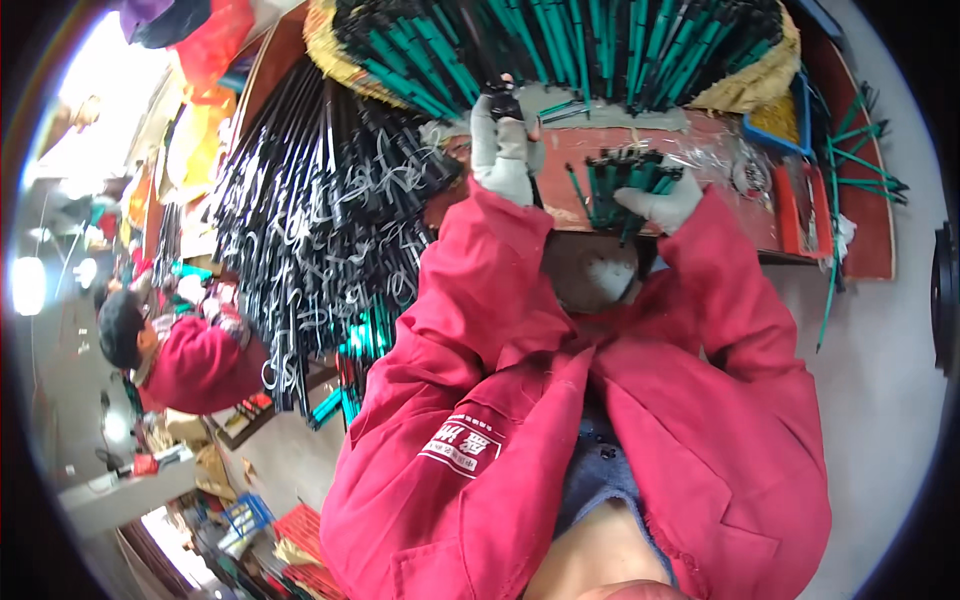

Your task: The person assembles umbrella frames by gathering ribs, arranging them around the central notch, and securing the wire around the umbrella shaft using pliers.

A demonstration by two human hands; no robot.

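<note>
My right hand (660,205), in a pale glove, is closed round a bundle of short green-and-black rods (612,185) at the near edge of the reddish table. To its left, my left hand (503,150) is also gloved, with dark wrapping about the fingers. Those fingers are bent closed, and what they hold, if anything, is hidden. Just beyond it, a big pile of green-and-black rods (560,45) lies in a yellow woven wrap (740,82). A few loose green rods (562,110) rest beside my left hand.
Left of me, a thick heap of long black rods with pale ties (325,200) hangs over the table edge. At right are a blue tray (783,125), a red box (800,210) and green rods (865,155) jutting out. A co-worker in red (195,360) sits at far left.
</note>
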